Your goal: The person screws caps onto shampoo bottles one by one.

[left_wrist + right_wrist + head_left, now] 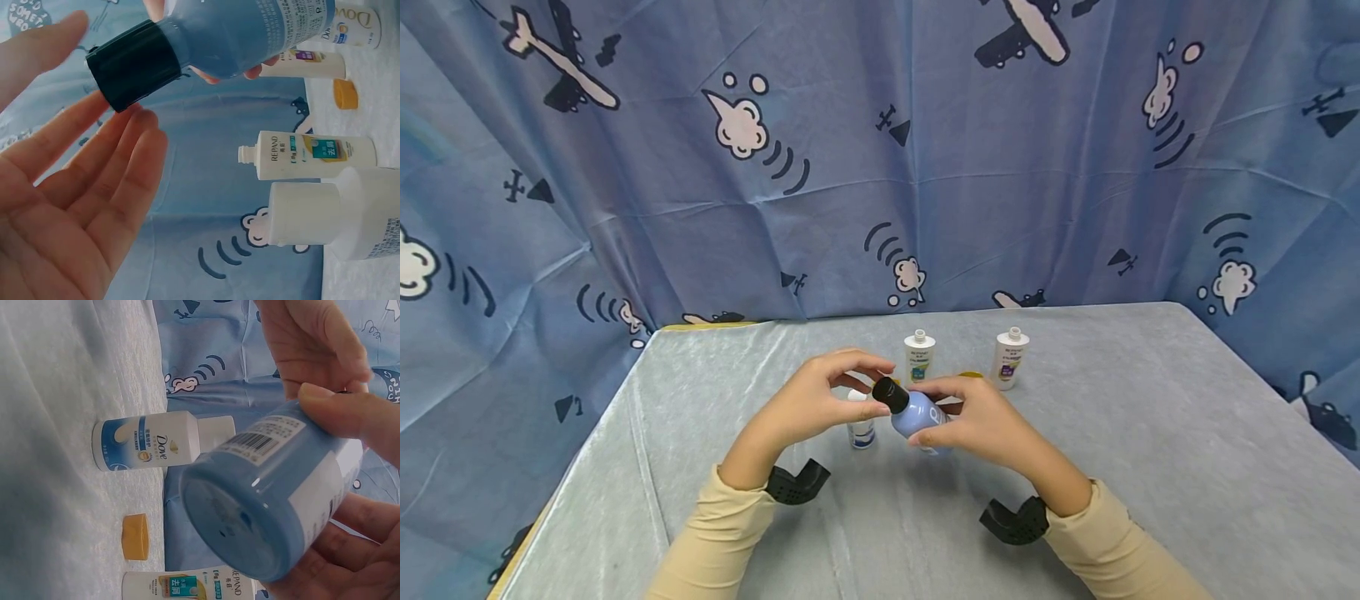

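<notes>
My right hand [973,417] grips a light blue bottle [917,417], tilted with its black cap [891,394] toward the left hand. The right wrist view shows the bottle's rounded base and barcode label, with thumb and fingers round its sides. My left hand [816,396] is at the cap. In the left wrist view its fingers are extended, their tips at the edge of the black cap [134,65], while its thumb stands apart from it. A white Dove bottle [150,440] stands on the table, partly behind the left hand in the head view.
Two white REPAND bottles with bare necks stand farther back, one with a green label [919,357] and one with a purple label [1010,358]. Yellow caps [970,375] lie near them. A patterned blue curtain [850,167] hangs behind the grey-covered table [1150,400].
</notes>
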A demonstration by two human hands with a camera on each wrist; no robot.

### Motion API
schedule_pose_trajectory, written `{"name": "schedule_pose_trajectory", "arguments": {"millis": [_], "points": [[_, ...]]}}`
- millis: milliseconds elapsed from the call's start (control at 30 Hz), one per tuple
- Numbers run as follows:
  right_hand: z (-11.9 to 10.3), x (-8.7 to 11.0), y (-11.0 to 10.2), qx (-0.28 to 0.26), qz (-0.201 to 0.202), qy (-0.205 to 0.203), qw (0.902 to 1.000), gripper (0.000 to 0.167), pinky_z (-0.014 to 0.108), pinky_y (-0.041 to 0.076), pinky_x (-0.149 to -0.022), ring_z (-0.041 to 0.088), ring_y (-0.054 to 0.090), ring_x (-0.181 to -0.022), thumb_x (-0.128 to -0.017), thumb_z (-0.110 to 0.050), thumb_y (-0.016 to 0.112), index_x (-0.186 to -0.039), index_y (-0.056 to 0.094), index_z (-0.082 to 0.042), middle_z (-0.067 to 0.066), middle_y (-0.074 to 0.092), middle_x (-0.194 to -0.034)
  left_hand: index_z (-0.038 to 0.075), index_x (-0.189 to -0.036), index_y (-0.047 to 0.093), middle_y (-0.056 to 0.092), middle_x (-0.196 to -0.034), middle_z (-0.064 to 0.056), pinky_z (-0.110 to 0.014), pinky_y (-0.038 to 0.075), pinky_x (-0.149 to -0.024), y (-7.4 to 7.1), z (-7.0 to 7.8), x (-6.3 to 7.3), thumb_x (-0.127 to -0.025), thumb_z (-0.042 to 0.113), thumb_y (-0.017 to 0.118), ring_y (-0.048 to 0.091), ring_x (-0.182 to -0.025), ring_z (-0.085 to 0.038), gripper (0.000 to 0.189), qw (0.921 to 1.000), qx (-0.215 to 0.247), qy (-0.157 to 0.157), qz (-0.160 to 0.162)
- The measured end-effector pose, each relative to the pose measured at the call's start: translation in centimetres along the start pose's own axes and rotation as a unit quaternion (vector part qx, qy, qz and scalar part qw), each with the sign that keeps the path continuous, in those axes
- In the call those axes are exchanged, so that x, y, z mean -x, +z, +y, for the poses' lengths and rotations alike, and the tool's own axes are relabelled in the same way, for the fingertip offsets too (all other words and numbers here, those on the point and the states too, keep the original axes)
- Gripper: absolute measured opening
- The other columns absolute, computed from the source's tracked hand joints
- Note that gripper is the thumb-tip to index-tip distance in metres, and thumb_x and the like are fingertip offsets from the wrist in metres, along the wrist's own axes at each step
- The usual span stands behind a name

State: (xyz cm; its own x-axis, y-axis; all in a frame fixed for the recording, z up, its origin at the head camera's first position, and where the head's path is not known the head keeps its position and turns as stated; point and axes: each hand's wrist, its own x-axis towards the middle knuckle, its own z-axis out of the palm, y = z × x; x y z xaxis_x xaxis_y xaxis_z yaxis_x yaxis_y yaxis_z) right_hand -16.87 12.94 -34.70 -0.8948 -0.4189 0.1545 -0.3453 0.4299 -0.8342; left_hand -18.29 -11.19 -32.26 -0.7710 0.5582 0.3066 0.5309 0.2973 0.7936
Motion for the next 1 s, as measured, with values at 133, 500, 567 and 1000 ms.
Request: {"name": "schedule_pose_trajectory", "arguments": {"millis": [133,500,567,1000], "points": [[-0.08,-0.06,-0.02,0.002,-0.001,0.004,1.0000,0.057,0.034,0.060,-0.089,0.025,0.067,-0.104,-0.071,-0.019,0.090,-0.121,0.069,0.000,0.017,0.070,-0.119,0.001,-0.120,0.069,0.067,-0.121,-0.013,-0.029,0.058,-0.091,-0.19,-0.03,0.17,-0.085,0.003,0.075,0.064,-0.111,-0.022,0.035,0.9995,0.018,0.025,-0.010],[0.00,-0.05,-0.06,0.007,-0.001,0.002,1.0000,0.057,0.036,0.059,-0.090,0.024,0.066,-0.104,-0.072,-0.018,0.090,-0.121,0.069,0.001,0.017,0.070,-0.120,0.003,-0.114,0.073,0.071,-0.112,-0.011,-0.027,0.059,-0.084,0.20,-0.20,0.03,-0.087,0.008,0.075,0.066,-0.102,-0.018,0.027,0.9998,-0.002,0.018,0.003],[0.01,-0.03,-0.05,0.005,0.000,0.002,1.0000,0.057,0.035,0.059,-0.090,0.024,0.066,-0.103,-0.071,-0.018,0.090,-0.121,0.069,0.001,0.017,0.070,-0.120,0.004,-0.112,0.074,0.072,-0.110,-0.009,-0.026,0.059,-0.082,0.25,-0.14,-0.01,-0.087,0.010,0.077,0.067,-0.098,-0.016,0.026,0.9999,-0.005,0.005,0.010],[-0.17,0.07,-0.03,0.004,0.002,0.005,1.0000,0.057,0.036,0.060,-0.089,0.025,0.067,-0.104,-0.071,-0.021,0.090,-0.120,0.070,0.000,0.016,0.070,-0.119,0.010,-0.120,0.072,0.070,-0.120,-0.007,-0.026,0.058,-0.087,-0.29,0.13,0.22,-0.083,0.014,0.080,0.068,-0.107,-0.018,0.038,0.9995,-0.001,-0.029,0.010]]}}
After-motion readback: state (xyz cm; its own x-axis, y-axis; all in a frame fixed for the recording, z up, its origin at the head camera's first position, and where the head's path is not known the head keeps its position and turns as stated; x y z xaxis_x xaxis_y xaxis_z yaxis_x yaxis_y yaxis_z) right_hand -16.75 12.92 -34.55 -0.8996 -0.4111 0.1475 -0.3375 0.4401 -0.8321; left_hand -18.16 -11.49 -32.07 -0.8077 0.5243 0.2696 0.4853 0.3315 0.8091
